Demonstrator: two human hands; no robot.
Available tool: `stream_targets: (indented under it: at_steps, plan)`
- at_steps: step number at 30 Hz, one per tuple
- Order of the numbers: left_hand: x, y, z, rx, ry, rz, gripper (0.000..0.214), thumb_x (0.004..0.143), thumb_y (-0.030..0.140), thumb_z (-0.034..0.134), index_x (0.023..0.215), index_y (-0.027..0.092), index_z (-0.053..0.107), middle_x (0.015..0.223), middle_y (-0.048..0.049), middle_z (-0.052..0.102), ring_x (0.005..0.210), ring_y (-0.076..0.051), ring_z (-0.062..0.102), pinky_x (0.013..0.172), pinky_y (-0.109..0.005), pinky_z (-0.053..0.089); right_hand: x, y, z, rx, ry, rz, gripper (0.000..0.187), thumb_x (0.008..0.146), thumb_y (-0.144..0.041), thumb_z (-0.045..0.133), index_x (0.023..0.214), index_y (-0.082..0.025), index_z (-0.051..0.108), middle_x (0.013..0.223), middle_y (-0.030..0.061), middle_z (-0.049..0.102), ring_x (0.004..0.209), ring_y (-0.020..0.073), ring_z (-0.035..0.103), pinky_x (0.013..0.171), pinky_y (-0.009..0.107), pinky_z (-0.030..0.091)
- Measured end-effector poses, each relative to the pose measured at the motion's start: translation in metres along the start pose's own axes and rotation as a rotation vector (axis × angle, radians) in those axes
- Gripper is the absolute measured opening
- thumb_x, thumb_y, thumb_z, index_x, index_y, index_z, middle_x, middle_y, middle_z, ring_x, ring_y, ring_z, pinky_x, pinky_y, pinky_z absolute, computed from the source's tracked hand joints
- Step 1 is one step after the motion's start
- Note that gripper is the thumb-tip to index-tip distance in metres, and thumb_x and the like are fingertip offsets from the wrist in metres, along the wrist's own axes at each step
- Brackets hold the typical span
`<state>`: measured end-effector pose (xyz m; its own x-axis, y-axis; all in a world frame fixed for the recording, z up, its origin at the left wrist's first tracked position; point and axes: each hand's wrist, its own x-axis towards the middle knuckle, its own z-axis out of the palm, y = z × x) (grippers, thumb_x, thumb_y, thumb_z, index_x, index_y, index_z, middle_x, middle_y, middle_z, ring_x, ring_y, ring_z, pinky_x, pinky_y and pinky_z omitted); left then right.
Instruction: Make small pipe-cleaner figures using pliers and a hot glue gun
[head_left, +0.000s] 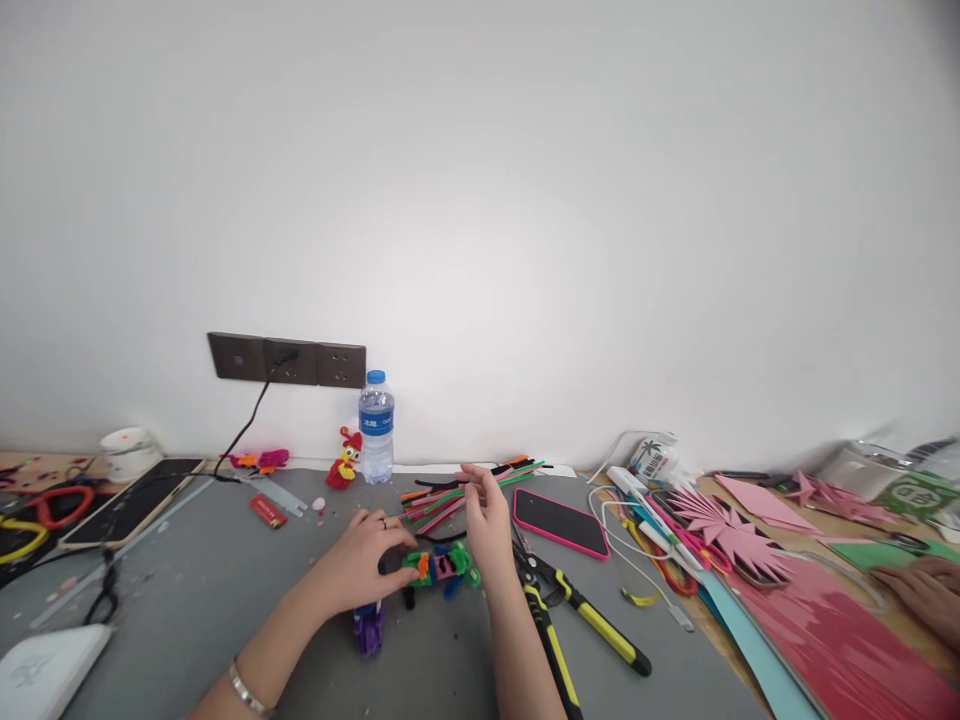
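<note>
Green fuzzy pipe-cleaner figure (457, 562) with orange and blue bits sits mid-way along the grey counter (247, 620) in the head view. Left hand (366, 560) has its thumb right by the orange end, can't tell if that grip's clenched. Right hand (486, 515) is over multicoloured pipe cleaners (431, 515), grip unclear too.

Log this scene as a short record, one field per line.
Left hand: at the orange-marked end of a green pipe-cleaner figure; grip unclear
Right hand: by the loose pipe cleaners
Below left hand: purple fuzzy piece
Near wall: water bottle, red-and-yellow figure beside it
Right of right hand: pink-edged phone, yellow-and-black-handled pliers
Far right: another person's hand near green paper
</note>
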<state>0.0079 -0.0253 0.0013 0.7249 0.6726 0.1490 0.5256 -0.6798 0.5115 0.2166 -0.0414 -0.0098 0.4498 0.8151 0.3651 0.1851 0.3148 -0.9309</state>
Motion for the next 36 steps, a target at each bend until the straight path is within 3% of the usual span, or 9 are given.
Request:
stream_targets:
  at_steps: [3, 8, 11, 19, 25, 31, 36]
  plan:
    - [0.001, 0.003, -0.001, -0.008, -0.018, 0.014, 0.021, 0.086, 0.046, 0.057, 0.098, 0.032, 0.067, 0.100, -0.0012, 0.069, 0.098, -0.025, 0.058, 0.093, -0.040, 0.036, 0.001, -0.002, -0.001, 0.003, 0.018, 0.004, 0.026, 0.081, -0.028, 0.055, 0.104, -0.020, 0.064, 0.098, 0.0098, 0.071, 0.088, 0.0237, 0.064, 0.071, 0.032, 0.047]
    - [0.001, 0.002, 0.001, -0.027, -0.036, 0.007, 0.028, 0.073, 0.044, 0.072, 0.098, 0.031, 0.068, 0.102, -0.0013, 0.069, 0.102, -0.027, 0.058, 0.092, -0.038, 0.039, 0.001, -0.001, 0.000, 0.009, 0.026, 0.013, 0.026, 0.081, -0.029, 0.056, 0.104, -0.020, 0.064, 0.098, 0.0096, 0.071, 0.086, 0.0229, 0.064, 0.070, 0.031, 0.047]
    - [0.001, 0.000, 0.004, -0.050, -0.029, -0.018, 0.023, 0.075, 0.039, 0.070, 0.095, 0.029, 0.069, 0.098, -0.0025, 0.070, 0.098, -0.027, 0.059, 0.090, -0.039, 0.041, 0.001, -0.001, 0.000, 0.014, 0.022, 0.023, 0.026, 0.082, -0.029, 0.056, 0.105, -0.020, 0.063, 0.099, 0.0096, 0.071, 0.087, 0.0227, 0.064, 0.071, 0.032, 0.048]
    - [0.001, -0.003, -0.005, -0.173, 0.080, -0.091, 0.031, 0.082, 0.046, 0.061, 0.105, 0.027, 0.068, 0.102, -0.0058, 0.068, 0.099, -0.027, 0.058, 0.088, -0.038, 0.046, 0.002, -0.005, 0.000, 0.061, 0.126, -0.045, 0.024, 0.083, -0.035, 0.056, 0.099, -0.018, 0.063, 0.096, 0.0099, 0.072, 0.094, 0.0237, 0.065, 0.085, 0.037, 0.047]
    - [0.007, 0.000, -0.012, -0.375, 0.235, -0.101, 0.029, 0.083, 0.044, 0.060, 0.101, 0.023, 0.067, 0.094, -0.0035, 0.068, 0.088, -0.022, 0.063, 0.077, -0.030, 0.051, 0.006, -0.003, -0.004, 0.197, 0.209, 0.061, 0.033, 0.079, -0.048, 0.059, 0.093, -0.018, 0.065, 0.091, 0.0089, 0.071, 0.088, 0.0237, 0.064, 0.080, 0.035, 0.047]
    - [0.011, -0.005, -0.005, -0.431, 0.495, -0.174, 0.032, 0.081, 0.045, 0.061, 0.102, 0.022, 0.067, 0.096, -0.0055, 0.070, 0.090, -0.024, 0.064, 0.076, -0.032, 0.052, 0.001, -0.011, 0.004, 0.175, 0.015, 0.106, 0.048, 0.081, -0.063, 0.053, 0.073, -0.018, 0.066, 0.066, 0.0035, 0.064, 0.069, 0.0200, 0.059, 0.070, 0.030, 0.044]
    - [0.013, -0.010, 0.001, -0.462, 0.618, -0.166, 0.031, 0.082, 0.043, 0.062, 0.103, 0.021, 0.065, 0.095, -0.0052, 0.070, 0.090, -0.023, 0.065, 0.079, -0.032, 0.050, -0.011, -0.026, 0.021, 0.192, -0.263, 0.107, 0.044, 0.080, -0.060, 0.060, 0.066, -0.018, 0.061, 0.066, 0.0012, 0.060, 0.069, 0.0177, 0.055, 0.067, 0.027, 0.042]
